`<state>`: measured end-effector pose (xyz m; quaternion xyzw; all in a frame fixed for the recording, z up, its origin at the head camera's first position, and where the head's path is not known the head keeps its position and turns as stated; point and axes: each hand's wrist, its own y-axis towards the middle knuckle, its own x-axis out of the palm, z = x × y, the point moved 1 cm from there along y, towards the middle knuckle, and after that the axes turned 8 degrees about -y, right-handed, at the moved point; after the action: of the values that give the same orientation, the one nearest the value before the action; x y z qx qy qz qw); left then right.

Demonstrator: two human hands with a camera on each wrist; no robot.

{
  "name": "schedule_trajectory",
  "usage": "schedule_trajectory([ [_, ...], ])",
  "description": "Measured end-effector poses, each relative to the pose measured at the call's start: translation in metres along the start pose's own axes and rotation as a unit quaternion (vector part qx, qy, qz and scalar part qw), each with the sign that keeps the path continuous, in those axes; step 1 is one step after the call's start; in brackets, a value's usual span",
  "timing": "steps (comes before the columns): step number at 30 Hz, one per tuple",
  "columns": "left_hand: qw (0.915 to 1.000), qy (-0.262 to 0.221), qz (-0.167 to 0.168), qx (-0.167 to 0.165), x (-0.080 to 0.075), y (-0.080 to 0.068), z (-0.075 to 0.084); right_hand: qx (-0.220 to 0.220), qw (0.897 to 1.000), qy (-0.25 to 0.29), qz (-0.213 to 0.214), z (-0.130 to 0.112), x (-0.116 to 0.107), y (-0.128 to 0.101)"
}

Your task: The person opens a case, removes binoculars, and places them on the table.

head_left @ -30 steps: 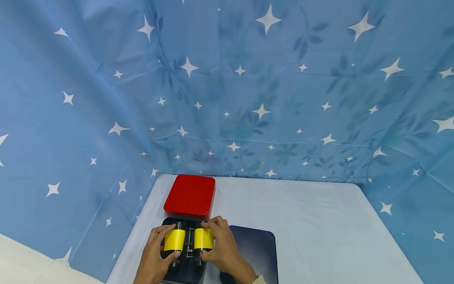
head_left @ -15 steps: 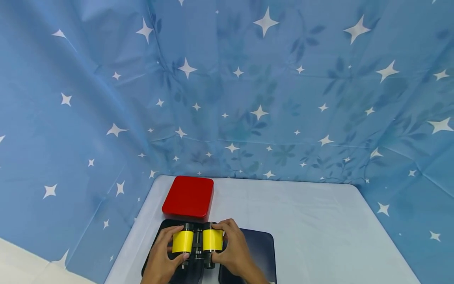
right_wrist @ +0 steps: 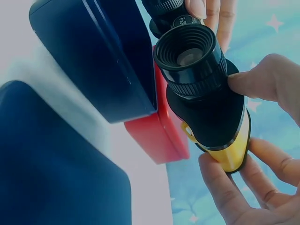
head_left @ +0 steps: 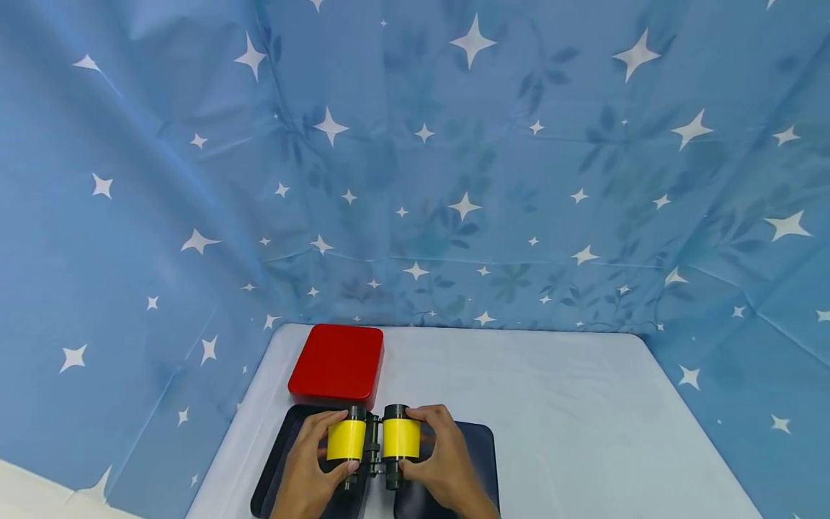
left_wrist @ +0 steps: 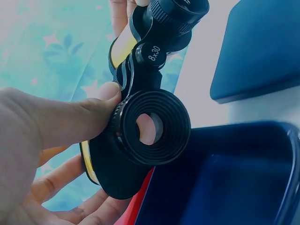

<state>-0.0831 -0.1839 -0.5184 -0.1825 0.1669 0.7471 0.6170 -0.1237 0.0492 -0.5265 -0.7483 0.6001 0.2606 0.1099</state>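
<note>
Two hands on one pair of binoculars (head_left: 374,442), low in the middle of the head view. The left hand (head_left: 311,468) wraps its fingers around the left yellow barrel, and the right hand (head_left: 441,461) does the same on the right barrel, thumbs tucked near the black eyepieces. The binoculars sit just above a dark tray (head_left: 275,472) at the bottom edge and a dark lid (head_left: 476,450) to its right. A red box (head_left: 337,364) lies right behind them, toward the upper left of the pale desk (head_left: 570,425). A starry blue cloth (head_left: 415,158) fills the whole upper frame.

In the left wrist view the left hand (left_wrist: 51,154) takes up the lower left, thumb pressed against the ribbed eyepiece (left_wrist: 151,127) in the centre, fingers curled under the barrel. "8x30" is printed on the bridge above. The dark tray (left_wrist: 243,178) is at lower right and the lid (left_wrist: 262,47) at upper right.

In the right wrist view the right hand (right_wrist: 255,154) grips the other barrel on the right side, thumb by the eyepiece (right_wrist: 190,58), fingers under the yellow band. The red box (right_wrist: 161,129) sits mid-frame, with the tray (right_wrist: 108,56) at upper left and the lid (right_wrist: 51,173) at lower left.
</note>
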Motion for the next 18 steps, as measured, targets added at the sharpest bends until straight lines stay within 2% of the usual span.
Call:
schedule_trajectory([
  [4,1.0,-0.005,-0.003,0.003,0.009,0.001,0.002,0.027,0.999,0.017,0.003,0.006,-0.005,-0.004],
  [10,0.9992,-0.018,-0.028,0.021,0.02,0.002,0.002,0.06,0.998,0.022,-0.004,0.017,-0.013,-0.009],
  [18,0.9973,-0.028,-0.057,0.036,0.035,0.002,0.005,0.079,0.997,0.019,-0.005,0.024,-0.031,-0.018],
])
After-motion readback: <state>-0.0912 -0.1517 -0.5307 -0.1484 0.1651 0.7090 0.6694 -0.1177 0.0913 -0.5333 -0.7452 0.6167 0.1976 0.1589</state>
